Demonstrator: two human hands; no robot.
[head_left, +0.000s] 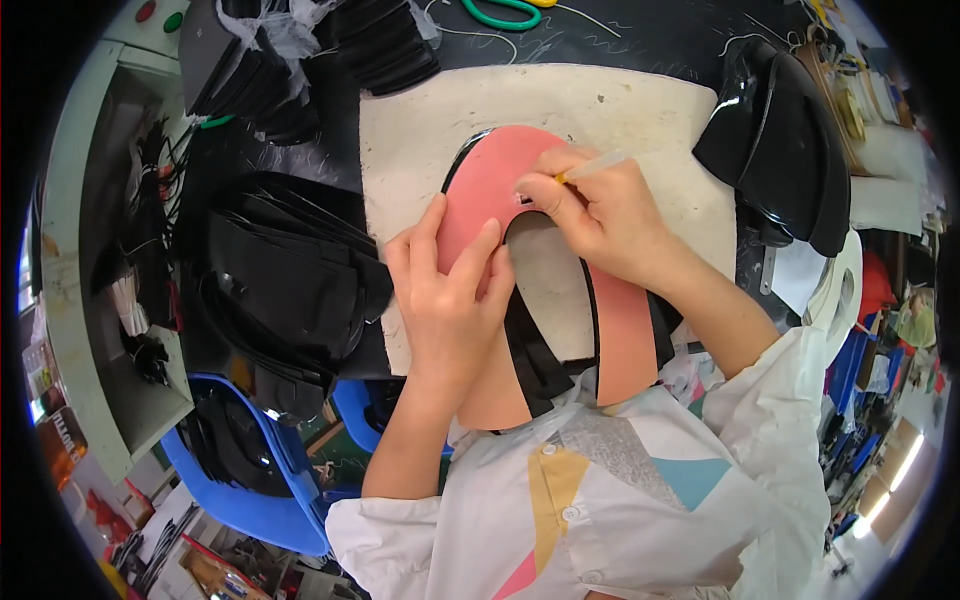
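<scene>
While the right hand point(610, 215) pinches a pen point(605, 163) between thumb and fingers, the left hand point(440, 290) lies palm down with its fingers spread, gripping nothing, their tips resting on the left leg of the pink U point(490, 175). Directly under the U's curve is a pale mat point(650, 120); its two legs run past the mat's near edge toward the person's body.

At the inner side of the U's curve is a small dark opening point(525, 199). The right hand is the nearer one to it, reaching in from the U's right, with the left fingertips just short of it on the near-left side. Whether the pen's tip touches the U is hidden by the fingers.

The U's long axis runs from the person outward, its closed curve pointing away and leaning slightly left, its open ends facing the body. A black piece point(465, 155) peeks out along the U's far-left rim. Left of the U sits a glossy black stack point(285, 270); well to its right are curved black panels point(785, 130).
</scene>
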